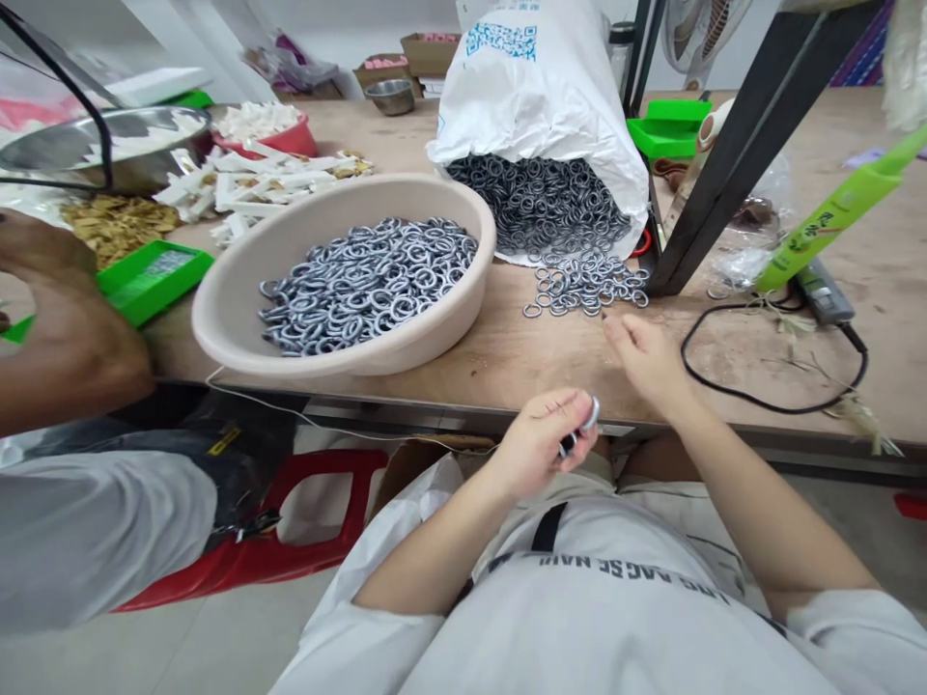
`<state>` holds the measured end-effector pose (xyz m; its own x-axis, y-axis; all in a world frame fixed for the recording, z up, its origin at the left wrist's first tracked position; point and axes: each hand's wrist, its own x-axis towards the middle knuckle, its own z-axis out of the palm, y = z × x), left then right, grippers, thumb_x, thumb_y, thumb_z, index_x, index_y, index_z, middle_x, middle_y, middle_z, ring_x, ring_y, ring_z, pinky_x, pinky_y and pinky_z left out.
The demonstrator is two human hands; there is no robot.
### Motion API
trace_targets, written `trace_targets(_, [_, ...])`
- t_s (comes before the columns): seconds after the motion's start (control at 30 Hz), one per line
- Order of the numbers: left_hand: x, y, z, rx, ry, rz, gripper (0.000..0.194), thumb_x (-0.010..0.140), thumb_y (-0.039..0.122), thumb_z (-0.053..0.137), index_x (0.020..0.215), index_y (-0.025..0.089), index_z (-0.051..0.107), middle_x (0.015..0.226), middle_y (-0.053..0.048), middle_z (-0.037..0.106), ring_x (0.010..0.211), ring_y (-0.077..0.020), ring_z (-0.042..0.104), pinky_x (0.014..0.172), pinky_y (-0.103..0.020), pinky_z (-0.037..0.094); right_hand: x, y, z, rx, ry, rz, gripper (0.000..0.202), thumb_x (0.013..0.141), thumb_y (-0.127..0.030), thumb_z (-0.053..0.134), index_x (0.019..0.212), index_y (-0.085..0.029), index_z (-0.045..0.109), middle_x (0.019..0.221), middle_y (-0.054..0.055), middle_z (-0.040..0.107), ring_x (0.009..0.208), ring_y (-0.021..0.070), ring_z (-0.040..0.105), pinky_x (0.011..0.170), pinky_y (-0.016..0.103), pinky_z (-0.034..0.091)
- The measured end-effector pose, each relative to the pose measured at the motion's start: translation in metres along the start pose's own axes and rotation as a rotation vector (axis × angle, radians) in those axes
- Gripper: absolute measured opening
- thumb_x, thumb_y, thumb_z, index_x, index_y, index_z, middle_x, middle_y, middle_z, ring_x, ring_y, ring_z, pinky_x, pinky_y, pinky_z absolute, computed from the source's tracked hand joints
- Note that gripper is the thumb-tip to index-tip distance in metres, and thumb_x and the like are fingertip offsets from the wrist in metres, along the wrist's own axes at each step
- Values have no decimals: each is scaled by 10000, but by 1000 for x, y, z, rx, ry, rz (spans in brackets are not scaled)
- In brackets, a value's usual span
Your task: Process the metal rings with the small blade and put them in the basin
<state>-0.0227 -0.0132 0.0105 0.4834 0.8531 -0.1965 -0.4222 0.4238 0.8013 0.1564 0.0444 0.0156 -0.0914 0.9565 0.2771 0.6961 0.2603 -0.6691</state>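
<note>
Left hand: the left hand is nearest the body, at the table's front edge, fingers curled and pinching a small stack of grey metal rings between thumb and fingertips.
Right hand: the right hand rests just beyond it on the wooden tabletop, fingers loosely open and holding nothing, the fingertips close to the loose rings.
Loose rings: a small scatter of grey metal rings lies on the bare wood at the mouth of the sack.
Basin: a round beige plastic basin stands to the left of the hands, part filled with a heap of the same grey rings.
Sack: a white plastic sack lies on its side behind the scatter, its open mouth spilling a mass of rings.
Co-worker: another person's hand sits at the far left, beside a green plastic tray.
Far side: a red bowl holds white pieces; a steel pan stands beside it.
</note>
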Motion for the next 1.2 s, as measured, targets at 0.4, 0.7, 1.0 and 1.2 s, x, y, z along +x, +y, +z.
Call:
trace_targets(0.4, [-8,27,-38,-99,353,127,366,782,435,760,973,149,633,781,0,605,480,-48,511,335,-138,250,100,-30,74,-449,-268,-193,214,932,-308,554,1038,-166,676,1104,141,684,924,259,640,737,323,409])
trace_targets(0.7, [24,6,-19,106,384,292,422,795,573,707,836,178,565,726,32,566,473,-32,452,377,-148,240,-3,-35,31,862,-381,193,371,894,-558,577,815,-197,535,688,-35,503,507,83,368,460,227,288])
trace_targets(1.0, [21,2,1,98,242,244,426,845,567,645,736,171,531,586,34,506,437,-54,405,394,-181,243,-18,-27,13,536,-107,-80,257,958,-437,560,989,-201,656,877,31,659,822,167,598,758,292,461])
trace_targets(1.2, [16,7,4,10,250,199,428,828,536,677,713,167,493,568,44,482,398,-44,396,362,-167,184,-30,-33,-4,298,-200,-227,340,996,-435,487,799,-190,616,725,8,604,682,139,530,635,278,347])
